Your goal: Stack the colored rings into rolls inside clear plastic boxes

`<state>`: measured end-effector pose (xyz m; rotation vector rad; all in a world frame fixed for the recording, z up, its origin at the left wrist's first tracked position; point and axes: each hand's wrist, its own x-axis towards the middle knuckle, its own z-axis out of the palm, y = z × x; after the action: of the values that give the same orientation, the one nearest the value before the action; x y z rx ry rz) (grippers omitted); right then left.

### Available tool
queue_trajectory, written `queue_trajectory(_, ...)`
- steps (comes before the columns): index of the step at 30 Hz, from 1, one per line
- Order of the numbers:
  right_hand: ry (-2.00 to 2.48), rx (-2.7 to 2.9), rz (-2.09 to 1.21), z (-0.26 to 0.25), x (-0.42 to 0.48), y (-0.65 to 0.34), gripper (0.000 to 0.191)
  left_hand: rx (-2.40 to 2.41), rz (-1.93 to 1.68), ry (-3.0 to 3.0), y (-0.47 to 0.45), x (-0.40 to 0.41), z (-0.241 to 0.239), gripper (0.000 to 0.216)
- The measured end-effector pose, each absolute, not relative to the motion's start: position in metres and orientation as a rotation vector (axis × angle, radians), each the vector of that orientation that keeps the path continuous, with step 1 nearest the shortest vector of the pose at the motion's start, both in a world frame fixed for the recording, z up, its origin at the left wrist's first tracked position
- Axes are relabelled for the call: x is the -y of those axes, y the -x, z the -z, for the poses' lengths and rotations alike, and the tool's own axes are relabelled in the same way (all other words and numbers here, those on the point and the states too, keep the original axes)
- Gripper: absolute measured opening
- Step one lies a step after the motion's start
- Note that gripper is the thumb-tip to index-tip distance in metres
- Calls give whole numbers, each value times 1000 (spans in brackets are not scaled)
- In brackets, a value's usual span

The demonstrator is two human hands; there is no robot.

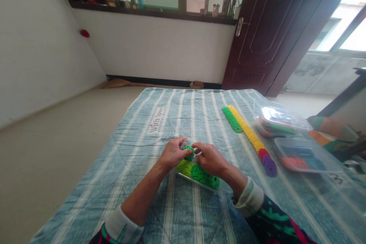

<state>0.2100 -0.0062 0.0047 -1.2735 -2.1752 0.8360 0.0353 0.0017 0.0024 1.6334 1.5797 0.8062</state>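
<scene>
My left hand (174, 153) pinches a small bright green crocheted piece (189, 155) between thumb and fingers. Close beside it, my right hand (211, 159) has its thumb and index finger drawn together at the piece's right edge; whether anything thin is between them I cannot make out. Below both hands lies a shallow clear plastic tray (197, 186). It holds overlapping round crocheted pieces, yellow-green ones (185, 167) at the left and darker green ones (204, 177) toward the right. My right hand partly covers the tray's far side.
On the striped tablecloth (148, 160), a green crocheted row (232, 119) lies beside a long yellow row (247, 129) ending in red and purple (269, 166). At right stand a lidded clear box (281, 120) and an open clear box (309, 156) with orange and blue contents.
</scene>
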Motion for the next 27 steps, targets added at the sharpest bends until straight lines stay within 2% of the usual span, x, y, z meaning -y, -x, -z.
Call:
queue_trajectory(5,1249,2210,-856,-9,10,-214,37,-1490,-868,-1524,-36,-1,-1,55)
queue_trajectory(13,1225,2222,-847,-12,8,-213,38,-1436,-904,-1352,-34,-6,-3,52)
queue_trajectory(18,1183,2166,-799,-21,12,-215,31,-1432,-904,-1345,-31,-9,-2,48)
queue_trajectory(23,1258,1988,-455,-36,-10,-252,25,-1410,-861,-1344,-30,-9,0,38)
queue_trajectory(27,1707,2162,-61,-42,-55,-305,31,-1403,-884,-1313,-30,-9,4,36)
